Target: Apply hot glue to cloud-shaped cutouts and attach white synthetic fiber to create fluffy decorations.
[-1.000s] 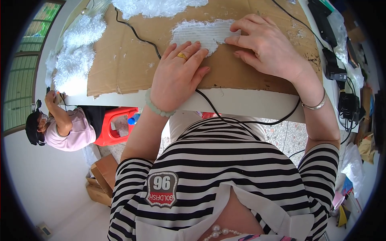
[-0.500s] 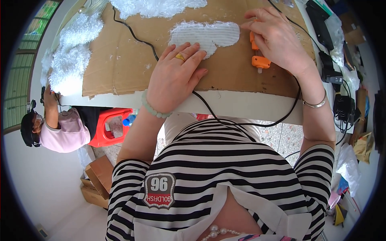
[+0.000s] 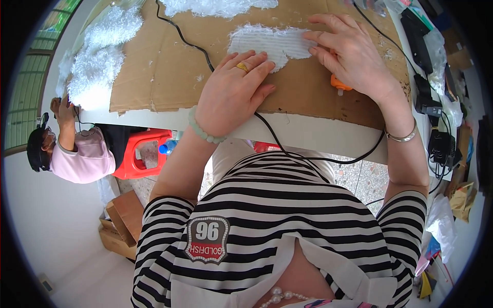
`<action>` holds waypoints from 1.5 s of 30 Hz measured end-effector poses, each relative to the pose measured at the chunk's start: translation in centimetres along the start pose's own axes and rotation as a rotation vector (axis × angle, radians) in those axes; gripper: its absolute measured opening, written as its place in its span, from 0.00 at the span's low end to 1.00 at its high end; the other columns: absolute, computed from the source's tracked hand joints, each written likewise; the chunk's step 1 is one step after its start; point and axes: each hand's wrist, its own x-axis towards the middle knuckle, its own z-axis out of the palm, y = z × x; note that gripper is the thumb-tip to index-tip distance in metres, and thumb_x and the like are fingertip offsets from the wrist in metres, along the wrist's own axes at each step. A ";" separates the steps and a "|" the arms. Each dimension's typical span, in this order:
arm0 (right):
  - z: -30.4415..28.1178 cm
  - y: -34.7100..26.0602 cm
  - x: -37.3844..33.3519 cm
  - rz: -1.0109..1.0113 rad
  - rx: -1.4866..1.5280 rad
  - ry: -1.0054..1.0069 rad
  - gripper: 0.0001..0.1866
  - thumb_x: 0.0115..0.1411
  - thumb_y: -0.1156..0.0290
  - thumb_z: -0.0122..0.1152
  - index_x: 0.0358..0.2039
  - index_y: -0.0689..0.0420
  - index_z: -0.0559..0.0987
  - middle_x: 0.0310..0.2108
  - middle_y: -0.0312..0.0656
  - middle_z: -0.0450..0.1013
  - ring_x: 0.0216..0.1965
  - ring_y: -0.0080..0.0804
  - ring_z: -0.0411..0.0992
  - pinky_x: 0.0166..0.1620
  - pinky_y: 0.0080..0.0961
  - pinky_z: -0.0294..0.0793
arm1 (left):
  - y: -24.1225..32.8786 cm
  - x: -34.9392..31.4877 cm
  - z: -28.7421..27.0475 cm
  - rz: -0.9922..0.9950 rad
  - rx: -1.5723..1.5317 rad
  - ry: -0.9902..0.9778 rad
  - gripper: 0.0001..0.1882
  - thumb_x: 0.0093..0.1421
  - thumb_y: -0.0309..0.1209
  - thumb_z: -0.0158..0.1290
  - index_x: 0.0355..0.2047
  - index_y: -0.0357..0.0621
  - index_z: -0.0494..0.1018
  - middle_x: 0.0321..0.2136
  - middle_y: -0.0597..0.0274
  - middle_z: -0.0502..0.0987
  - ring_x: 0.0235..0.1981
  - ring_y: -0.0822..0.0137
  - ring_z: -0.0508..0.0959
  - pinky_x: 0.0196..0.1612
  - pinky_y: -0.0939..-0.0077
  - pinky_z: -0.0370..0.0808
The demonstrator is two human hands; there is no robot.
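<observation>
Since half a second ago, the right hand (image 3: 354,60) has come back to the white fabric piece (image 3: 277,43), fingers loosely spread, any pinch unclear. Mid-cardboard (image 3: 164,77), the piece's long axis runs left-right, narrower end pointing right; the left hand's (image 3: 231,93) fingers press flat, nearly together, on its near-left part.

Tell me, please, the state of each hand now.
Left hand: open, flat on the white, elongated fabric piece.
Right hand: fingertips at its right edge; grip unclear.
</observation>
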 end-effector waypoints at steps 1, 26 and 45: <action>0.1 -0.5 0.3 -0.017 0.034 -0.004 0.14 0.54 0.69 0.58 0.42 0.55 0.79 0.53 0.38 0.67 0.55 0.40 0.62 0.56 0.36 0.61 | 0.0 0.0 0.0 0.002 -0.006 0.001 0.18 0.52 0.32 0.57 0.43 0.39 0.72 0.43 0.51 0.76 0.47 0.51 0.74 0.53 0.58 0.68; -3.0 -0.7 2.3 0.036 0.126 0.147 0.11 0.54 0.66 0.59 0.36 0.58 0.79 0.40 0.45 0.74 0.42 0.39 0.72 0.45 0.35 0.70 | -0.1 -0.2 -0.4 -0.017 -0.046 0.003 0.18 0.51 0.31 0.58 0.42 0.39 0.71 0.43 0.51 0.76 0.47 0.51 0.73 0.51 0.62 0.70; -3.8 1.6 -6.0 0.247 0.139 -0.249 0.32 0.45 0.81 0.61 0.55 0.59 0.69 0.48 0.51 0.69 0.49 0.48 0.67 0.50 0.35 0.69 | -0.7 0.1 0.2 -0.056 -0.142 0.073 0.16 0.54 0.19 0.48 0.45 0.42 0.70 0.32 0.55 0.78 0.44 0.54 0.75 0.50 0.58 0.69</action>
